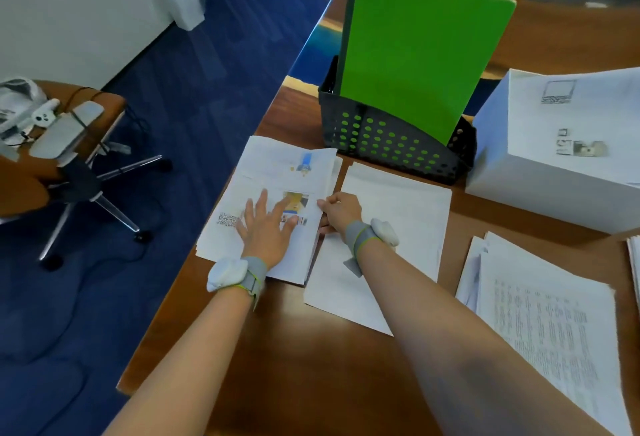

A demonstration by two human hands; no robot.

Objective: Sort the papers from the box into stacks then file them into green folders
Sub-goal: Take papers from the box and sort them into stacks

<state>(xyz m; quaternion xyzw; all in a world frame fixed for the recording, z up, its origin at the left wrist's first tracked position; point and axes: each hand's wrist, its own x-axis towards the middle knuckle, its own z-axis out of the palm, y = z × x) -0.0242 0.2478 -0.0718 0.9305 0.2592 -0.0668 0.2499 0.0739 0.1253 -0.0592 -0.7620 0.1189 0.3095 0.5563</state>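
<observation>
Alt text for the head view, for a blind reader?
A left hand presses on a stack of white printed papers on a brown wooden table; the right hand grips its edge. A green folder stands in a black perforated holder.

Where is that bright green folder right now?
In the head view, the green folder stands in the black perforated file holder on the wooden table, left of the white box and just behind the picture-printed paper stack.

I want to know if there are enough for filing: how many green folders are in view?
1: a green folder stands upright in the black perforated file holder. More may be hidden behind it.
</observation>
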